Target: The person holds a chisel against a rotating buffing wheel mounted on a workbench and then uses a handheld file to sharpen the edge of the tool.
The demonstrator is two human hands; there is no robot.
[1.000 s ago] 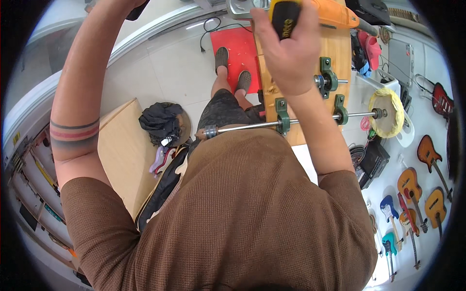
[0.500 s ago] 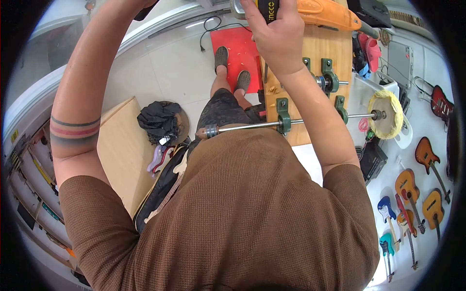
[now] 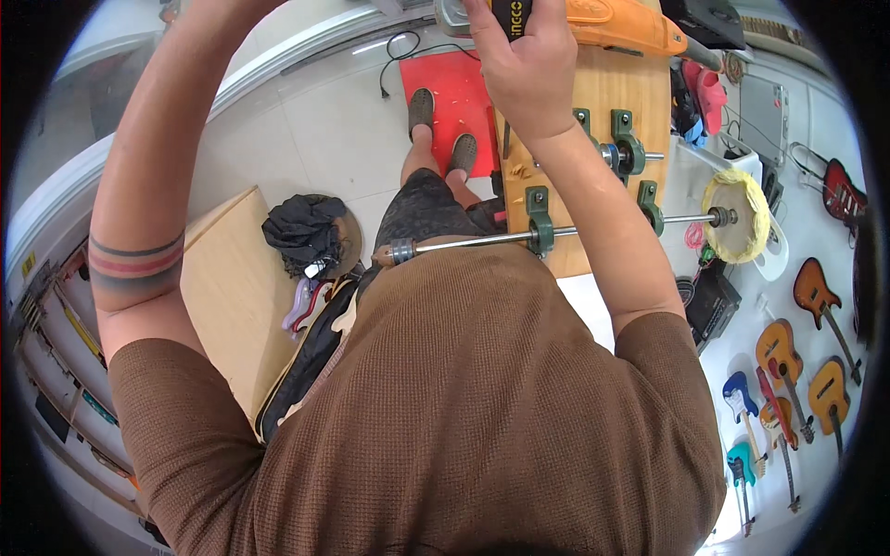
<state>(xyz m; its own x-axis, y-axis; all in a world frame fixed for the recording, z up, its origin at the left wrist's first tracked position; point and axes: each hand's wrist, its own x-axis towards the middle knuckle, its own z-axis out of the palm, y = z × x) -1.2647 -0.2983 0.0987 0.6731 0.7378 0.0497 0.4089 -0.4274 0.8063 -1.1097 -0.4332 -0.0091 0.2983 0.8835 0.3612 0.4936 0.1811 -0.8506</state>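
My right hand [image 3: 530, 79] is closed on a black-and-yellow object [image 3: 510, 17] at the top edge, beside an orange power tool [image 3: 616, 28] on the wooden bench [image 3: 593, 83]. My left forearm [image 3: 148, 176] reaches up past the top edge, so the hand is hidden. Below my right hand and forearm are green bearing blocks [image 3: 540, 221] carrying steel shafts [image 3: 464, 242]. The longer shaft ends at a round, yellow-edged pad [image 3: 737, 195].
A red mat [image 3: 436, 74] lies under my feet, with a cable [image 3: 389, 69] nearby. To the left are a pale board [image 3: 222, 306] and a black cloth bundle [image 3: 301, 232]. Several guitars [image 3: 779, 343] hang at right; pink footwear [image 3: 709, 97] sits beside the bench.
My right hand and its object moved up and left, mostly between one and half a second ago. My left hand, partly visible earlier with a black object, has passed beyond the top edge.
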